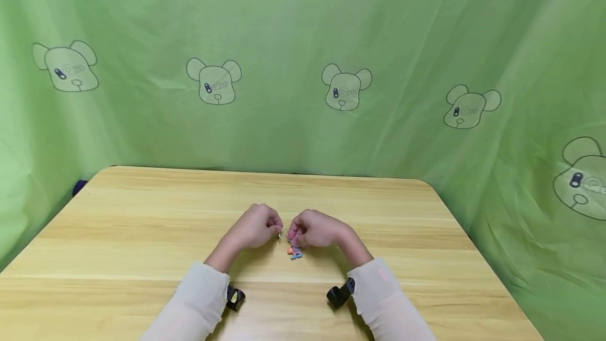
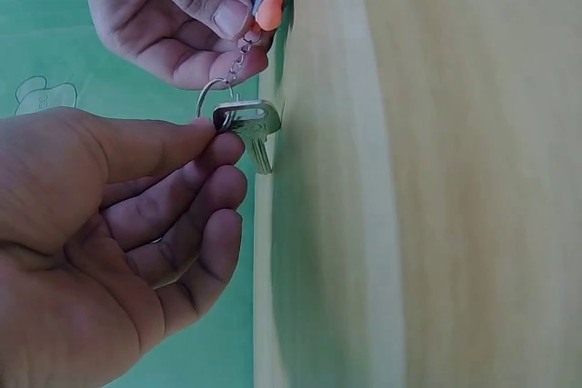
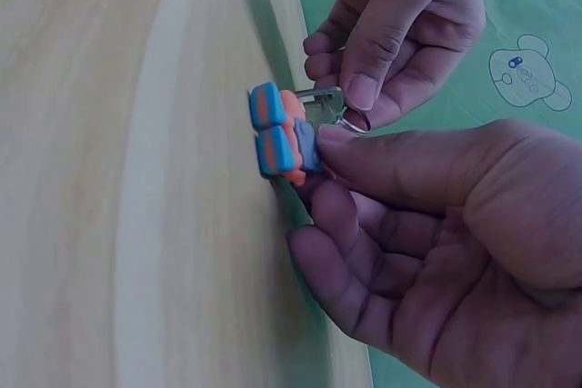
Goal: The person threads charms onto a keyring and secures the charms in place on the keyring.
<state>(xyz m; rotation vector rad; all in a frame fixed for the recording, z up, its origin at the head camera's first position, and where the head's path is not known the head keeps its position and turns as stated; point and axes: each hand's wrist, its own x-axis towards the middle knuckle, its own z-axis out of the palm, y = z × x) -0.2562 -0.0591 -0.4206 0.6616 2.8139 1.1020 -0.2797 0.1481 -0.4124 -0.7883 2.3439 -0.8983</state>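
Note:
Just above the middle of the table my two hands work close together on one keychain. The left hand (image 1: 255, 227) pinches the metal key ring (image 2: 208, 93) between thumb and index finger, right where a silver key (image 2: 252, 117) hangs from it. A short chain (image 2: 238, 63) runs from that ring to a small rubbery figure charm (image 3: 289, 138), orange and grey-blue with bright blue feet. My right hand (image 1: 318, 228) holds the charm between thumb and fingers, its feet sticking out. The charm's upper part is hidden behind the right fingers.
Beneath the hands lies a light wood-grain table (image 1: 156, 214) with rounded far corners. A green curtain (image 1: 284, 136) printed with bear heads hangs behind it and along the sides. Black wrist cameras are strapped at both sleeve cuffs.

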